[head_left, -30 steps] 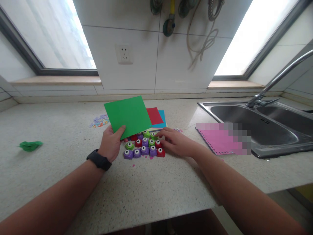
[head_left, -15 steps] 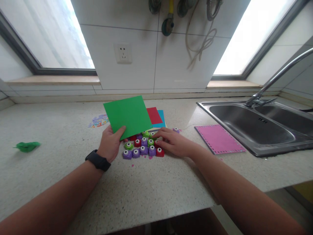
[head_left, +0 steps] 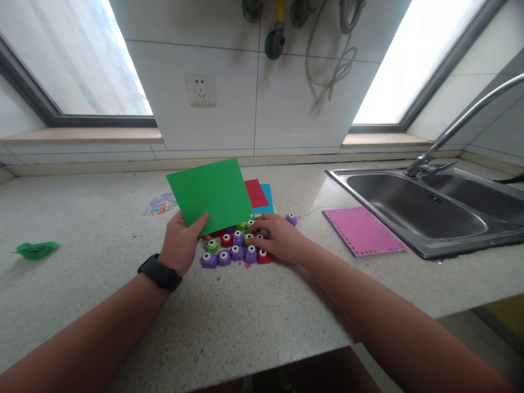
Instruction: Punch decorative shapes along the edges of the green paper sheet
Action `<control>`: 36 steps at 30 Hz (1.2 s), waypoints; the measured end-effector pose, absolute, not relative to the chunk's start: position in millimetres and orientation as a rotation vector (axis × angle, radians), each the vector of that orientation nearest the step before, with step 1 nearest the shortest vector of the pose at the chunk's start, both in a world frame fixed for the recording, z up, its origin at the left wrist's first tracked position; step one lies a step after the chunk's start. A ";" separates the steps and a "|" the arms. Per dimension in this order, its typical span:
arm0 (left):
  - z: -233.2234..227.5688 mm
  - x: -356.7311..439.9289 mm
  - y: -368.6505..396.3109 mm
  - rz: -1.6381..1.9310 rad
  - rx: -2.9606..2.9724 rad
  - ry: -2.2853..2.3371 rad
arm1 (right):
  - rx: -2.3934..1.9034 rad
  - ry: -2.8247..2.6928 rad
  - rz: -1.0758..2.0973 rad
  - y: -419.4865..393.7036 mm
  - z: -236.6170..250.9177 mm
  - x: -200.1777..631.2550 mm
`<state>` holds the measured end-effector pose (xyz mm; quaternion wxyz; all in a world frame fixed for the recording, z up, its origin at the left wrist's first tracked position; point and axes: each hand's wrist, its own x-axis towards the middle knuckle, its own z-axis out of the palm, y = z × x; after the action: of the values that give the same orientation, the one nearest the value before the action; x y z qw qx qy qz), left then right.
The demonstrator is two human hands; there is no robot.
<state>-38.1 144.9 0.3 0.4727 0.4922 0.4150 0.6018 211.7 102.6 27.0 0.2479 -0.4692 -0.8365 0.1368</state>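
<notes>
My left hand (head_left: 183, 243), with a black watch on its wrist, pinches a green sheet of paper (head_left: 210, 194) by its lower left corner, thumb on top. The sheet is tilted above the counter and covers part of a group of craft punches. My right hand (head_left: 280, 237) is over the right side of these punches, fingers apart and curved around a green punch (head_left: 248, 238); a firm grip does not show. In front stand purple punches (head_left: 237, 252) and a red punch (head_left: 264, 256). Tiny pink paper bits (head_left: 248, 266) lie nearby.
Red paper (head_left: 256, 192) and blue paper (head_left: 267, 197) lie behind. A pink sheet with a punched border (head_left: 364, 230) is beside the steel sink (head_left: 409, 202). Left are colourful paper cut-outs (head_left: 160, 203) and a green crumpled piece (head_left: 36, 250). One purple punch (head_left: 291, 219) stands apart.
My right hand has moved slightly left over the punches, its fingertips now by the green one. My left hand still holds the green paper. The whole view has shifted a little.
</notes>
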 end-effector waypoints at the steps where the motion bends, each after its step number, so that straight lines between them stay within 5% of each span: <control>1: -0.3 -38.6 144.9 1.472 1.212 1.020 | -1.268 -2.270 0.399 103.1 26.9 212.1; 14: 20.2 -29.7 135.5 1.462 0.963 0.849 | -0.979 -1.032 1.433 108.6 38.2 224.1; 36: 32.1 -33.0 114.1 1.121 1.180 0.654 | -1.064 -1.270 1.418 100.2 35.8 225.6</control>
<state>-33.0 114.1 32.1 0.6394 0.5171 0.2867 0.4915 225.6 100.2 35.8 0.4621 -0.4328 -0.5165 0.5765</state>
